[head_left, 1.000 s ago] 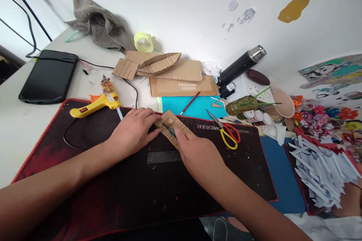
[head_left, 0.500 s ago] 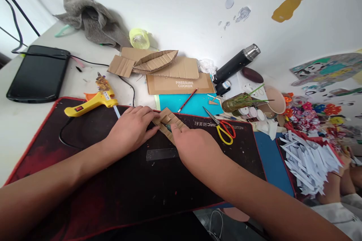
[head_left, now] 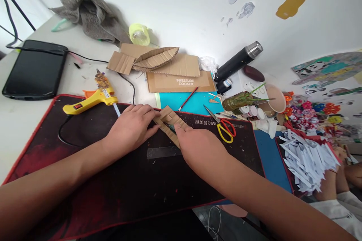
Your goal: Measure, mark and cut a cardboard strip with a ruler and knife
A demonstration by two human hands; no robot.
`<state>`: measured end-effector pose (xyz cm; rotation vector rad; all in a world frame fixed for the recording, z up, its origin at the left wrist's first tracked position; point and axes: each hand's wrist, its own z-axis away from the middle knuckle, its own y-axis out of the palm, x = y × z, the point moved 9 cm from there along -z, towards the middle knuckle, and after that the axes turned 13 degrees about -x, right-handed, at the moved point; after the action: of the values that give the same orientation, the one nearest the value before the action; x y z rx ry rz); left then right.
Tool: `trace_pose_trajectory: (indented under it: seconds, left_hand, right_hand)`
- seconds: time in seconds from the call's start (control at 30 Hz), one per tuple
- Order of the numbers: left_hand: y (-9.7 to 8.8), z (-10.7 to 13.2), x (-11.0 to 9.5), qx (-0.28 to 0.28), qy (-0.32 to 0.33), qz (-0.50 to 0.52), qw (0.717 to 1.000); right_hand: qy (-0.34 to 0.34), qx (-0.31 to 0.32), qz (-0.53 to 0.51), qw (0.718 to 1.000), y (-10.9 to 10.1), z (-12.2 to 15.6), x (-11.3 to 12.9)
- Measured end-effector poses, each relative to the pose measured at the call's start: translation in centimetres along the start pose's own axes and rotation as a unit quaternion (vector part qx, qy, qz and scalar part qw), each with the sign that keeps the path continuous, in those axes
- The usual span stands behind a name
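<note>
A small piece of corrugated cardboard (head_left: 167,112) lies at an angle near the far edge of the dark desk mat (head_left: 127,188). My left hand (head_left: 132,126) presses its left end, thumb and fingers closed on that edge. In my right hand (head_left: 198,145) is a craft knife (head_left: 171,127) with a dark green body, most of it hidden by the fingers. Its tip rests on the cardboard, beside what looks like a cut-out or recess. A clear strip of tape (head_left: 161,153) lies on the mat just below the cardboard.
Left of my hands lies a yellow glue gun (head_left: 90,103), its cord on the mat. Scissors (head_left: 223,128) lie to the right. Beyond are cardboard pieces (head_left: 183,64), a pencil (head_left: 189,98) and a black flask (head_left: 234,62). White paper strips (head_left: 308,162) are heaped at far right, near another person.
My right hand has shifted slightly to the right with the knife, and a little more of the cardboard shows. My left hand stays at its end. The camera view has shifted slightly.
</note>
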<state>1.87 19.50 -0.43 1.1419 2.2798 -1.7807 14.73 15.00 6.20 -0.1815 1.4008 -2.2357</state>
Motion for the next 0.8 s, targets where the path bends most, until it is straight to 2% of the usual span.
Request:
trace_pose_trajectory:
  seconds: [0.3, 0.43, 0.57, 0.67, 0.8]
  left_hand:
    - [0.0, -0.1, -0.1, -0.003, 0.007, -0.016, 1.000]
    - [0.0, 0.0, -0.1, -0.004, 0.003, -0.003, 1.000]
    - [0.0, 0.0, -0.1, -0.008, -0.003, 0.005, 1.000]
    - [0.1, 0.0, 0.1, -0.005, -0.009, 0.009, 1.000]
    - [-0.1, -0.1, 0.3, -0.001, -0.021, 0.015, 1.000]
  right_hand:
    - [-0.004, -0.013, 0.009, 1.000, -0.7, -0.7, 0.5]
    - [0.002, -0.020, -0.021, 1.000, -0.8, -0.6, -0.2]
    - [0.045, -0.042, -0.071, 0.996, -0.5, 1.0, -2.5]
    - [0.099, -0.126, -0.111, 0.981, 0.2, 2.5, -5.5]
    - [0.136, -0.206, -0.122, 0.961, 3.0, 3.1, -9.1]
